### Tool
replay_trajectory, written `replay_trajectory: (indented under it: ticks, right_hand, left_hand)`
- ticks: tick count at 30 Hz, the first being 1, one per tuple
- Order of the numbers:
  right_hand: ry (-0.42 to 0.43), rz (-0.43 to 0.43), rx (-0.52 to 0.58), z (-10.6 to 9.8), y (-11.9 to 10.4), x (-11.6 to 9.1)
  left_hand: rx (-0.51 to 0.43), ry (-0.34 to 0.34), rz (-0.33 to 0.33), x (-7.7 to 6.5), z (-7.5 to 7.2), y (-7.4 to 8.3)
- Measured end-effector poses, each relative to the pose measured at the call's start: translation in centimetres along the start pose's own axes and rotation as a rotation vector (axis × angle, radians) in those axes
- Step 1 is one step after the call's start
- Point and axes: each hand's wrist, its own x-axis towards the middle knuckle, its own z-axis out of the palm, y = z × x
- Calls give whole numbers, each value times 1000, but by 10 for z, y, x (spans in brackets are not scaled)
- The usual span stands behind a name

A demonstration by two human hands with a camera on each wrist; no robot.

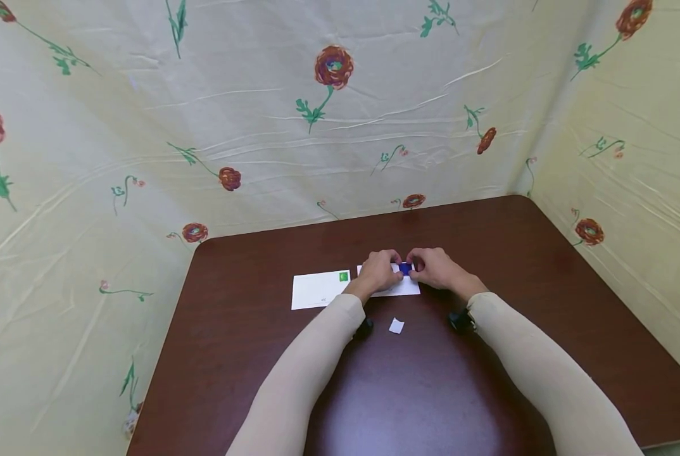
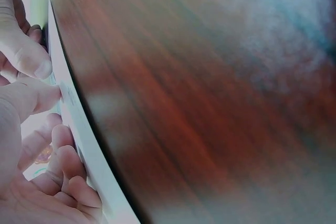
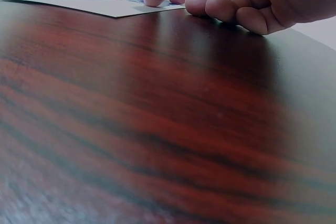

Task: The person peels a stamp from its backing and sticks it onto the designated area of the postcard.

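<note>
A dark blue stamp (image 1: 405, 269) lies at the upper right corner of a white envelope (image 1: 399, 290). My left hand (image 1: 378, 269) reaches the stamp's left side, thumb and forefinger touching down there. From the other side my right hand (image 1: 434, 267) meets it the same way. In the right wrist view both thumbs press down close together, and the right hand's other fingers (image 3: 220, 9) rest on the tabletop, loosely bent. The left wrist view shows the left hand (image 2: 47, 182) with its remaining fingers relaxed along the envelope (image 2: 89, 145).
Left of the hands lies a second white envelope (image 1: 317, 291) with a green stamp (image 1: 343, 277) at its corner. A small white paper slip (image 1: 396, 325) lies nearer on the brown table (image 1: 249, 354). Flower-patterned sheeting (image 1: 283, 158) hangs behind and at both sides.
</note>
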Motion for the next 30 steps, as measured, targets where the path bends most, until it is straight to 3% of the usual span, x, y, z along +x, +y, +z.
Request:
replay_trajectory:
  ticks: [12, 17, 25, 30]
  right_hand:
    - [-3, -24, 3, -1, -1, 1]
    - [-2, -42, -6, 0, 1, 1]
    - [-10, -44, -21, 0, 2, -1]
    - [0, -37, -27, 0, 2, -2]
  left_hand:
    - [2, -13, 1, -5, -4, 2]
    - [-3, -30, 27, -6, -7, 0]
    - [-9, -120, 102, -7, -13, -4]
    - [-68, -105, 121, -14, -18, -5]
